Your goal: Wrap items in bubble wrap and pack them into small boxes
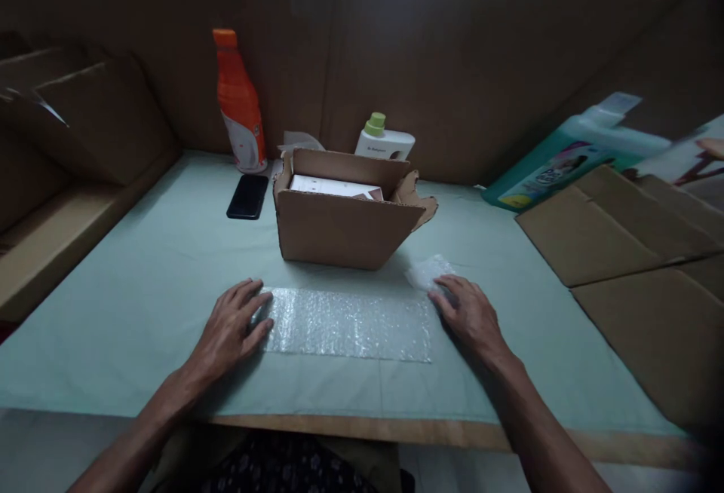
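A flat strip of clear bubble wrap [348, 325] lies spread on the cloth-covered table in front of me. My left hand [237, 323] rests at its left end, fingers spread, with the fingertips on or beside the edge. Just past the strip's right end is my right hand [467, 316], its fingers stretched out and the thumb apart. Those fingertips touch or overlap a small crumpled piece of bubble wrap [431, 272]. Behind the strip stands an open cardboard box [345, 233] with its flaps up, and a white box [336, 186] shows inside it.
At the back are an orange bottle [240, 105], a black phone [247, 197] and a white bottle with a green cap [385, 142]. A teal liquid jug [566, 154] leans at the right behind folded cardboard [639, 252]. A cardboard box [84, 131] borders the left.
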Motion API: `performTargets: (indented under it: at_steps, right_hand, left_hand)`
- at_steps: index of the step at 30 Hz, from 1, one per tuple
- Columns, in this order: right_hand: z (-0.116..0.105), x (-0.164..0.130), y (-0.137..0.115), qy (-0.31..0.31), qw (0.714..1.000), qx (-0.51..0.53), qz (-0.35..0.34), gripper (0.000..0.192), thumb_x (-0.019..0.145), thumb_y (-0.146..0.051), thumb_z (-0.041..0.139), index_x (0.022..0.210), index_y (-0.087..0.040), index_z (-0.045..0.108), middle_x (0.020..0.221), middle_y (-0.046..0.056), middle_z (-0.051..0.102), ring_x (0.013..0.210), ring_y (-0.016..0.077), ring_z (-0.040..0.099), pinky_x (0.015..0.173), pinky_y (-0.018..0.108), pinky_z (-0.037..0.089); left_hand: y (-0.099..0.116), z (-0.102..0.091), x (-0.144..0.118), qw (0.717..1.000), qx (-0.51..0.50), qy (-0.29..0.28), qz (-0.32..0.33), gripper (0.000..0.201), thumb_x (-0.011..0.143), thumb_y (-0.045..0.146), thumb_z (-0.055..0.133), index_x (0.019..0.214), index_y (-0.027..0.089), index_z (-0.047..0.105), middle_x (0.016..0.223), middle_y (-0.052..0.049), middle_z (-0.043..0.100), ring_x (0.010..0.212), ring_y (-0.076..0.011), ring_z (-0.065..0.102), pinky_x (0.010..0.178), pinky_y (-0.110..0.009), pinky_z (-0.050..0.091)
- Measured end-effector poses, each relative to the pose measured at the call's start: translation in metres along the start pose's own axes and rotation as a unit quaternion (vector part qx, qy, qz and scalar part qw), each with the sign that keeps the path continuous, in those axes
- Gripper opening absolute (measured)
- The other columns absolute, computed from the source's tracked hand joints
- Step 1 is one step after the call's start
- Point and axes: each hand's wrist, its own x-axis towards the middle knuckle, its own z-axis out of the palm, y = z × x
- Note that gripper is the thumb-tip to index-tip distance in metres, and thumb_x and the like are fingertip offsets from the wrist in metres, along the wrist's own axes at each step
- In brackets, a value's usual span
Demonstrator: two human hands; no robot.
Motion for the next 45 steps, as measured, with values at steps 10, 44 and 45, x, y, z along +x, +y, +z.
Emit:
performTargets:
  at_steps: [10, 44, 45]
  right_hand:
    - [-0.051, -0.025, -0.046, 0.108, 0.985, 0.124, 0.059, 0.042, 0.085, -0.055, 0.060, 0.095, -0.019, 0.078, 0.091, 0.006, 0.078, 0.086, 0.0257, 0.072, 0.077, 0.034, 0.057]
    - [-0.009, -0.089, -0.104, -0.080, 0.954, 0.267, 0.113, 0.029, 0.080, -0.047, 0.067, 0.075, -0.019, 0.064, 0.072, 0.001, 0.063, 0.067, 0.0168, 0.057, 0.065, 0.028, 0.046]
    - [-0.011, -0.085, -0.099, -0.061, 0.963, 0.244, 0.102, 0.028, 0.081, -0.047, 0.065, 0.074, -0.019, 0.063, 0.070, 0.001, 0.062, 0.066, 0.0160, 0.055, 0.063, 0.028, 0.045]
  left_hand:
    - [0.089, -0.018, -0.002, 0.952, -0.294, -0.009, -0.085, 0.032, 0.093, 0.032, 0.058, 0.124, 0.026, 0.063, 0.137, -0.009, 0.061, 0.124, -0.0271, 0.059, 0.100, -0.048, 0.053]
    - [0.095, -0.027, 0.001, 0.950, -0.259, -0.020, -0.176, 0.051, 0.089, 0.032, 0.057, 0.139, 0.024, 0.053, 0.083, 0.000, 0.069, 0.065, -0.0138, 0.060, 0.054, -0.023, 0.046]
    - [0.092, -0.025, 0.013, 0.959, -0.236, -0.021, -0.156, 0.051, 0.089, 0.031, 0.057, 0.139, 0.024, 0.053, 0.079, 0.001, 0.067, 0.062, -0.0132, 0.058, 0.055, -0.023, 0.045]
